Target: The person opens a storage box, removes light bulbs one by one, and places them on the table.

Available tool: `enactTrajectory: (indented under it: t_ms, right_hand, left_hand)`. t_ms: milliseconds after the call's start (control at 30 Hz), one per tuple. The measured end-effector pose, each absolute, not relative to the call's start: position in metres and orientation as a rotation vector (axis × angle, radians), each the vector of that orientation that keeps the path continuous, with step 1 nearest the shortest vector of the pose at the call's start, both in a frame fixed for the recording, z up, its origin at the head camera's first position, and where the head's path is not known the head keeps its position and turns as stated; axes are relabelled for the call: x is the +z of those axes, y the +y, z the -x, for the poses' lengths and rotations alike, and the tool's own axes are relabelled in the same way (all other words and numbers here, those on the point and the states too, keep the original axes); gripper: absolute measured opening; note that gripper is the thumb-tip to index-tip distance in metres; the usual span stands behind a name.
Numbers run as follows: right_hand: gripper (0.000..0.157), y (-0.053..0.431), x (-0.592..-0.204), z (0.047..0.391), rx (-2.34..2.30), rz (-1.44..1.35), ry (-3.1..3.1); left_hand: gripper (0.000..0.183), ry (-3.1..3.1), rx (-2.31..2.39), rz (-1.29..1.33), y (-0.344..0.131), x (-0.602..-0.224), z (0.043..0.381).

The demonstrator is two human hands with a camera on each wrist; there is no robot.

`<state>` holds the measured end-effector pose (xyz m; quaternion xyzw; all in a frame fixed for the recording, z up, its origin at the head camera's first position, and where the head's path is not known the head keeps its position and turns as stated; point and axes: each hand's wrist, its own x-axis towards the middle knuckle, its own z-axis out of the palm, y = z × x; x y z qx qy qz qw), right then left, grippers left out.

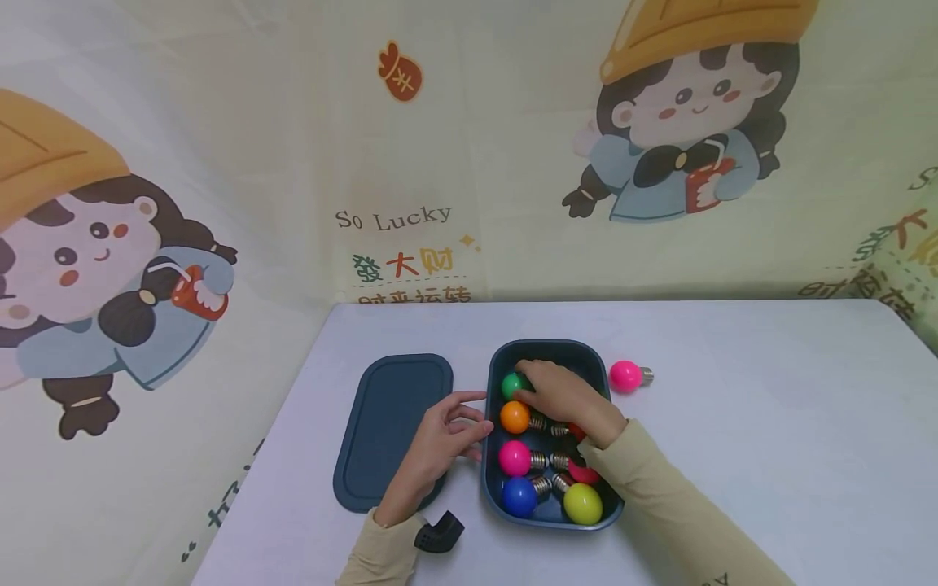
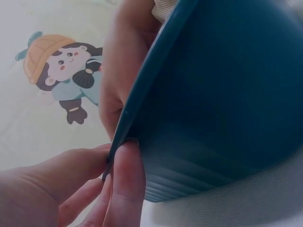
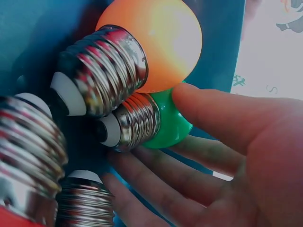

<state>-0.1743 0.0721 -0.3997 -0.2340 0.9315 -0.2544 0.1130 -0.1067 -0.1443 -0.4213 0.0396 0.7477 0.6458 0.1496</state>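
Observation:
In the head view, my right hand [image 1: 567, 395] reaches into a dark blue plastic box [image 1: 545, 522]. It grips a green light bulb [image 1: 514, 386], thumb on one side and fingers on the other in the right wrist view. An orange bulb [image 3: 156, 42] lies right beside the thumb. My left hand [image 1: 447, 435] is at the box's left side; the left wrist view has its thumb and fingers pinching the rim [image 2: 124, 123]. Also inside are a pink bulb [image 1: 515, 458], a blue bulb [image 1: 519, 496], a yellow bulb [image 1: 583, 504] and red ones partly hidden by my right arm.
A dark blue lid [image 1: 392, 431] lies flat left of the box, partly under my left forearm. One pink bulb [image 1: 626, 376] rests on the white table [image 1: 769, 423] to the box's right. A printed cloth [image 1: 513, 163] hangs behind the table.

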Motion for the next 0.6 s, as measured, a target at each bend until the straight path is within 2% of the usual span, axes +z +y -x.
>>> enactTrajectory:
  t_ms: [600]
  right_hand:
    - [0.034,0.0735,-0.3974,0.1701,-0.866,0.741,2.73]
  left_hand:
    - [0.051,2.148,1.865,-0.113,-0.144,-0.4217,0.1062]
